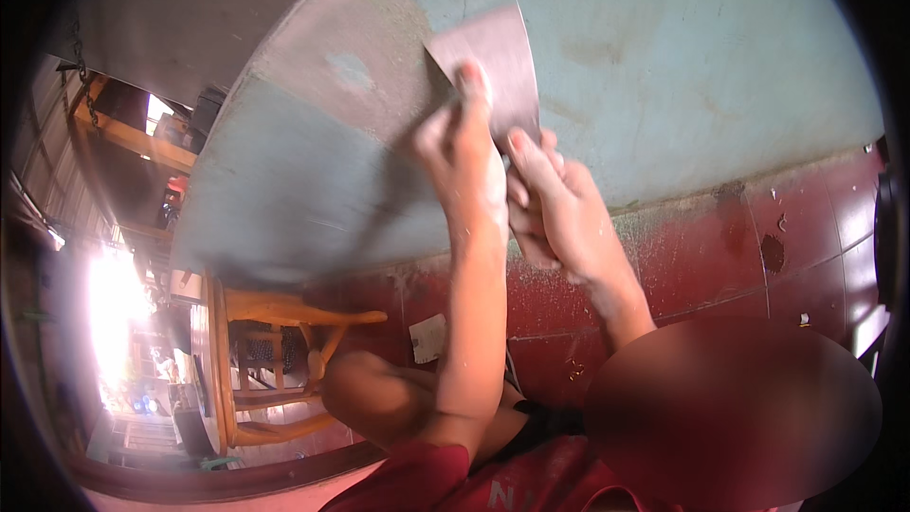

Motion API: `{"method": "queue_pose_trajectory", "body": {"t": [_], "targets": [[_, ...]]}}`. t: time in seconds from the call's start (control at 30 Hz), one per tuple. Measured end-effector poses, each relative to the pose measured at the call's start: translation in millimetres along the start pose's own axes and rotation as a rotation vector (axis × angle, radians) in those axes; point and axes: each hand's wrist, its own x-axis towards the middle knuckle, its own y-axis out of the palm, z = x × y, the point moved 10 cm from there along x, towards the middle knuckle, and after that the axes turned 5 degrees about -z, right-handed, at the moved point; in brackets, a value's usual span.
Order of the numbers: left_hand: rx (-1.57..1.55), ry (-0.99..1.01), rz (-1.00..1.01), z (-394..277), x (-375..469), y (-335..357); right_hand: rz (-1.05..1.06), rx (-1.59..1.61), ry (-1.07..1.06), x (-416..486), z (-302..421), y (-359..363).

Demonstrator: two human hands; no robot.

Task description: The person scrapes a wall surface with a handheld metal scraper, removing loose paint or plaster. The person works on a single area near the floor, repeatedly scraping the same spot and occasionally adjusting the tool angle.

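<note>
A wide metal putty knife [494, 50] is held up in front of a pale blue-green wall [640, 85]. My right hand [558, 206] is closed around its lower end, which the fingers mostly hide. My left hand [466, 142] is at the blade's left side, with one digit lying across the face of the metal; blur hides whether it grips the blade. Whitish residue marks both hands. Behind the blade and to its left, a rough pinkish-grey patch [334, 50] covers part of the wall, with a small blue spot showing inside it.
Dark red tiles [689, 256] with pale specks adjoin the wall's lower edge. A wooden chair [266, 434] stands at the lower left, near my bent knee. A pale piece of card or paper [427, 338] lies beside my left forearm. A chain [79, 60] hangs at the far left.
</note>
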Motion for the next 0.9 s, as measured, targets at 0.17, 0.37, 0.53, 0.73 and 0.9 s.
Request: {"method": "queue_pose_trajectory", "body": {"t": [0.17, 0.37, 0.53, 0.73, 0.9], "targets": [[-0.014, -0.102, -0.024, 32.0, 3.2, -0.8, -0.054, 0.02, 0.048, -10.7, -11.3, -10.0], [-0.038, -0.083, -0.066, 20.7, -2.8, 8.5, -0.008, -0.018, 0.007, 4.8, -14.5, -20.2], [-0.009, 0.166, -0.03, -12.1, -2.7, 15.2, 0.036, -0.047, -0.049, 4.6, 20.4, -1.2], [0.082, 0.221, -0.17, 44.4, 14.0, -22.2, -0.027, -0.038, 0.05, -5.0, -39.4, -32.6], [-0.07, 0.054, -0.058, 17.7, 0.2, -3.5, -0.069, -0.092, -0.003, 7.6, -8.9, -7.2]]}}
